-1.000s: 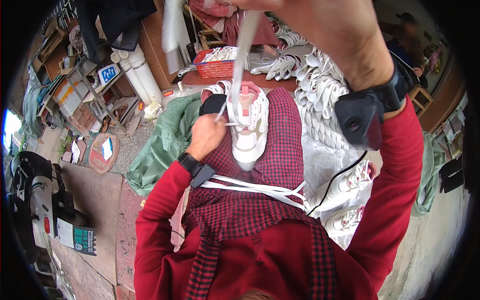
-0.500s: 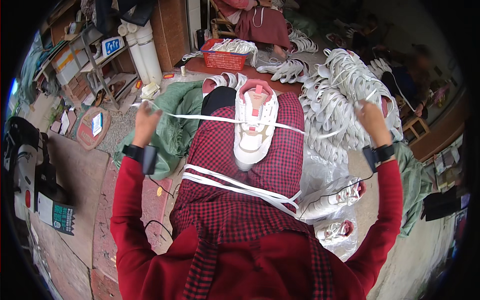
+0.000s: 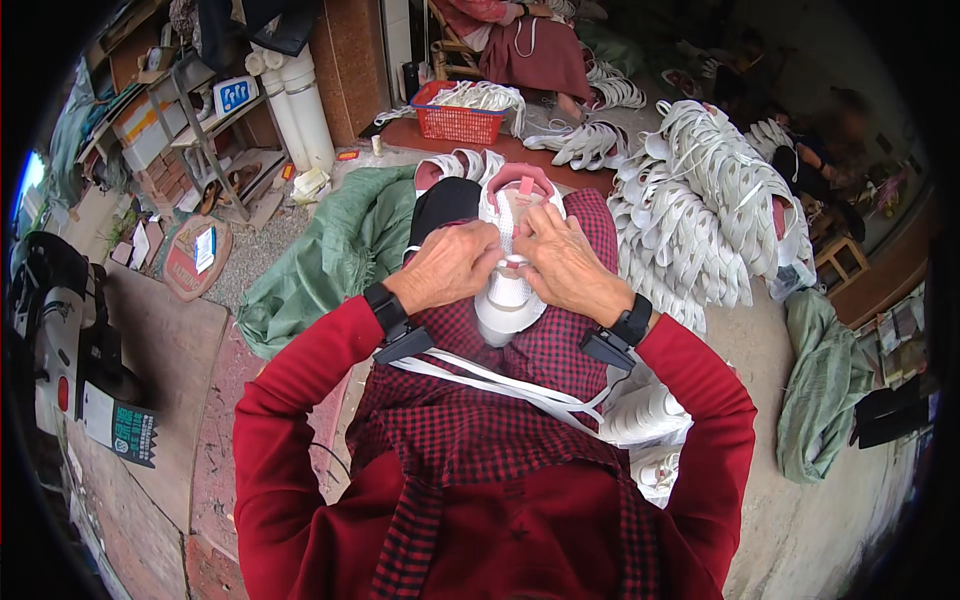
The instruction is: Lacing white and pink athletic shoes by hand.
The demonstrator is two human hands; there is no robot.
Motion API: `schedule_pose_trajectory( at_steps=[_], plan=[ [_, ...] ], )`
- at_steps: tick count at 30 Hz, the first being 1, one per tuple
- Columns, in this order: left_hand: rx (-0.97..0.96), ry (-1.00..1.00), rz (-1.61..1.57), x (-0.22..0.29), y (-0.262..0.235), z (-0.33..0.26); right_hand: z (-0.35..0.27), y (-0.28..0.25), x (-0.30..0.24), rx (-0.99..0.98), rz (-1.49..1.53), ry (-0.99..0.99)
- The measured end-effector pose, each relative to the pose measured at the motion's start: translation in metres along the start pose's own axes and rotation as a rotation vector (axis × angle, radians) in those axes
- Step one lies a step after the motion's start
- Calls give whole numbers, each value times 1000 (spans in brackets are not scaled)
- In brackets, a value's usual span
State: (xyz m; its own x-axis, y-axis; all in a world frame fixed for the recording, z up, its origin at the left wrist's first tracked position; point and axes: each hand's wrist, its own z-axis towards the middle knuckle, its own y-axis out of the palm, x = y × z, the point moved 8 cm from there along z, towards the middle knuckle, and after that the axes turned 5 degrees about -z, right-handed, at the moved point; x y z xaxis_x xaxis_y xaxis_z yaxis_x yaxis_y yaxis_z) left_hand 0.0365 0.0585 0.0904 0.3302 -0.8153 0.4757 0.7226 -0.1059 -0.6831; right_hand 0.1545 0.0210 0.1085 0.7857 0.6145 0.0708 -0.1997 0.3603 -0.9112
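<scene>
the white shoe (image 3: 507,290) lies sole-down on the person's lap, on a red and black checked apron (image 3: 500,420), toe pointing toward the body. it is a low white sneaker with a rounded white toe cap, a pink lining showing at the heel opening and a small pink tab at the tongue. the middle of the upper is covered by both hands, so the lacing there is mostly hidden.

the left hand (image 3: 455,265) sits on the left side of the shoe, fingers curled and pressed together on the upper; the right hand (image 3: 565,265) mirrors it on the right side, fingers bent inward. the fingertips of both meet over the centre of the shoe and seem to pinch a bit of white lace (image 3: 513,262) there. each wrist carries a black band.

a bundle of loose white laces (image 3: 500,380) runs across the apron just below the shoe. a black shoe (image 3: 440,205) lies just beside the white one. a green sack (image 3: 330,260) spreads on the floor to the left. to the right rises a big heap of white shoe parts (image 3: 710,220), and farther back stands a red basket (image 3: 455,122).
</scene>
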Motion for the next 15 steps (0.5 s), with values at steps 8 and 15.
schedule_pose_trajectory(
  at_steps=[8, 15],
  plan=[
    [-120, -125, -195, -34, -8, 7, 6, 3, 6, -94, 123, -21],
    [-61, -270, -134, -54, -27, -5, -4, -15, 27, 53, 522, 7]
  ],
)
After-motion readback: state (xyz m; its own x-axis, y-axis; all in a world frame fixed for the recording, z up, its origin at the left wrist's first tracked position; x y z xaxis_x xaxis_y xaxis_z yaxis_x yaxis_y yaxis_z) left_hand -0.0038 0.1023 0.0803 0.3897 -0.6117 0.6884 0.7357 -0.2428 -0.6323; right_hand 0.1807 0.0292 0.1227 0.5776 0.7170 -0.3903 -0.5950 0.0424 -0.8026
